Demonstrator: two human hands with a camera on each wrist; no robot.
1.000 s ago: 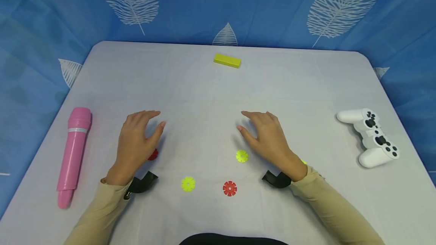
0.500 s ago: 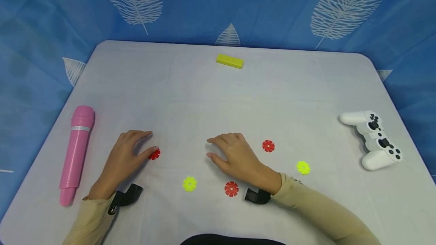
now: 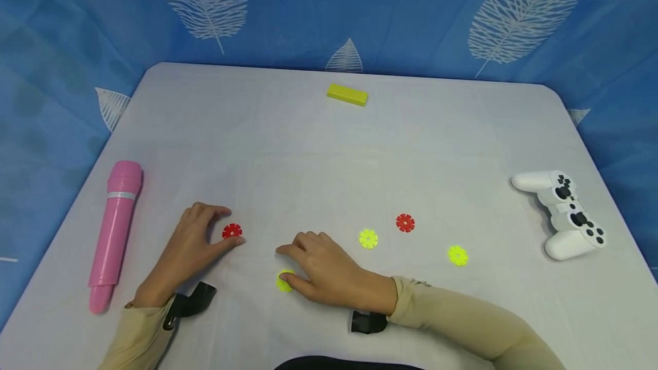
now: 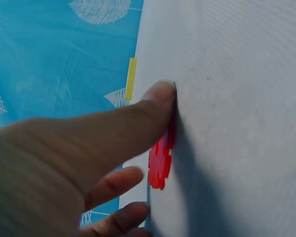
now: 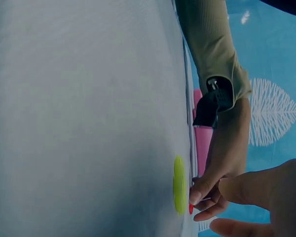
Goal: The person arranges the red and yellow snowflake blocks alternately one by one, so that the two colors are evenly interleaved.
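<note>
My left hand (image 3: 187, 247) is low over the table with thumb and fingers spread on either side of a red notched disc (image 3: 232, 229). The left wrist view has the thumb partly covering this disc (image 4: 160, 165). Nearer the front, my right hand (image 3: 324, 273) reaches across to the left, its thumb tip over a yellow notched disc (image 3: 283, 285). In the right wrist view that disc (image 5: 179, 187) is apart from the thumb, and nothing is between the fingers. More discs lie flat to the right: one yellow (image 3: 368, 238), one red (image 3: 405, 222), another yellow (image 3: 458, 255).
A pink microphone-shaped stick (image 3: 113, 233) lies at the left of the white-covered table (image 3: 288, 147). At the right is a white game controller (image 3: 562, 213). A yellow bar-shaped block (image 3: 347, 95) lies near the far edge. Blue leaf-print cloth (image 3: 411, 16) stands behind.
My right hand has moved left and toward the front, uncovering discs on the right and covering the front red one. The left hand has come back slightly, its fingers now around the left red disc.
</note>
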